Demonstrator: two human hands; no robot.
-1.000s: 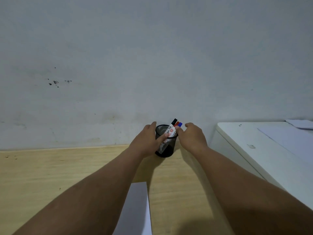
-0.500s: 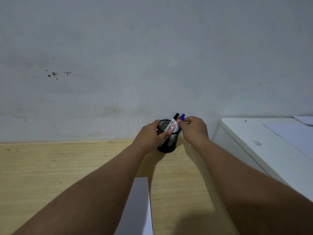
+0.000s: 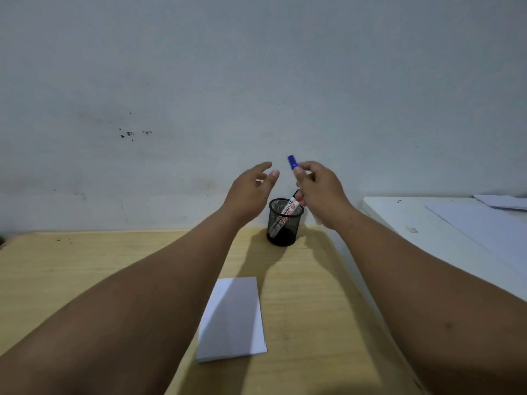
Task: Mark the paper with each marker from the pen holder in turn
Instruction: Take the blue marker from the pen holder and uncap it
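A black mesh pen holder (image 3: 285,223) stands on the wooden desk (image 3: 85,269) near the wall, with white markers (image 3: 291,207) leaning inside it. My right hand (image 3: 319,192) is raised above the holder and grips a blue-capped marker (image 3: 292,162), whose cap points up past my fingers. My left hand (image 3: 251,192) hovers left of the holder, fingers apart, holding nothing. A white sheet of paper (image 3: 232,319) lies on the desk between my forearms.
A white table (image 3: 427,238) adjoins the desk on the right, carrying loose sheets (image 3: 484,223). A grey wall (image 3: 256,81) rises directly behind the desk.
My right hand has lifted the blue-capped marker up out of the holder. My left hand has let go of the holder and risen. The view has tilted down, showing more paper.
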